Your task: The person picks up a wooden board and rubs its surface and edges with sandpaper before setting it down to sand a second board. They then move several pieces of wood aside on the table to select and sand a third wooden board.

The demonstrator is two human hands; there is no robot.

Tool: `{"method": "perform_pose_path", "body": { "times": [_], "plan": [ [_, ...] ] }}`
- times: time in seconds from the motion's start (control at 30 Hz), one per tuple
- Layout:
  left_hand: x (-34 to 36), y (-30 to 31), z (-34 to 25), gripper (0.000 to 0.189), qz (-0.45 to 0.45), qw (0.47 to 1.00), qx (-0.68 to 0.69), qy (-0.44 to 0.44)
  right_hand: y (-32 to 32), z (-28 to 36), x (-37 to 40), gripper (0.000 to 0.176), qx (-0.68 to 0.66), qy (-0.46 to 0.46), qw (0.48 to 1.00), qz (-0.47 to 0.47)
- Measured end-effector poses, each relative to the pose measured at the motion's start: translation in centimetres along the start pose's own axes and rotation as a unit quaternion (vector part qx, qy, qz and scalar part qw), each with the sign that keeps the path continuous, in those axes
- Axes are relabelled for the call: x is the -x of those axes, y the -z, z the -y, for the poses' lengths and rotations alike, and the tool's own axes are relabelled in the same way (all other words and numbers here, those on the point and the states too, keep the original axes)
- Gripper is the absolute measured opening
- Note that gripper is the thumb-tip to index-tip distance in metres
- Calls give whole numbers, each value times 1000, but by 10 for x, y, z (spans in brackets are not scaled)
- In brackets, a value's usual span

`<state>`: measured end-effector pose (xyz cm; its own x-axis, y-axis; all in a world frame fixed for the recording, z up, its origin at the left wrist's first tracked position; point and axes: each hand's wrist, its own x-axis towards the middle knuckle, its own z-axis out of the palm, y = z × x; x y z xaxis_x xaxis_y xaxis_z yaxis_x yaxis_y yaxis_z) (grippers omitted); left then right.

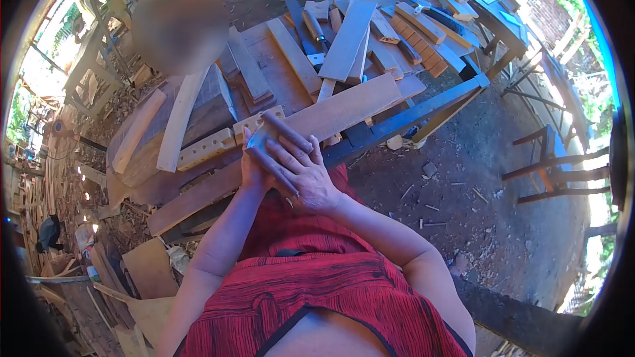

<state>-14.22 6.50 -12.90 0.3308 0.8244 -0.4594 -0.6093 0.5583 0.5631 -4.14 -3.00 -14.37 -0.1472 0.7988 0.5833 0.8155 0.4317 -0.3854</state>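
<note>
Both hands are together in front of my body, at the near edge of the workbench. Between them is a brown wooden piece (286, 132) with two long, raised, rod-like sides and a paler part in the middle. My left hand (253, 170) is closed around its left side, its thumb near the upper end. My right hand (303, 175) lies over the piece, its fingers closed on it between and across the two sides. The right palm is hidden. Just behind the hands lie a flat board (350, 107) and a block with a row of holes (208, 149).
Loose boards (350, 39) lie piled across the workbench (268, 46). Among them is a dark-handled tool (314, 26). A wooden stool (552, 165) lies on the right, on a dirt floor (456, 178) littered with chips. Scrap boards (149, 268) are at lower left. A blurred patch covers the upper left.
</note>
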Motion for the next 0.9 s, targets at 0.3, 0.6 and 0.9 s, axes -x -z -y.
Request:
{"method": "perform_pose_path", "body": {
  "times": [0.3,0.6,0.9],
  "plan": [
    [-2,17,1,66,185,970,-144,-73,57,-179,37,42,172,-287,928,-162],
    [-9,27,2,65,200,965,-151,-82,25,-43,3,56,48,-176,980,-86],
    [-8,25,1,66,205,963,-157,-82,45,-106,10,51,101,-80,985,-118]
  ]
}}
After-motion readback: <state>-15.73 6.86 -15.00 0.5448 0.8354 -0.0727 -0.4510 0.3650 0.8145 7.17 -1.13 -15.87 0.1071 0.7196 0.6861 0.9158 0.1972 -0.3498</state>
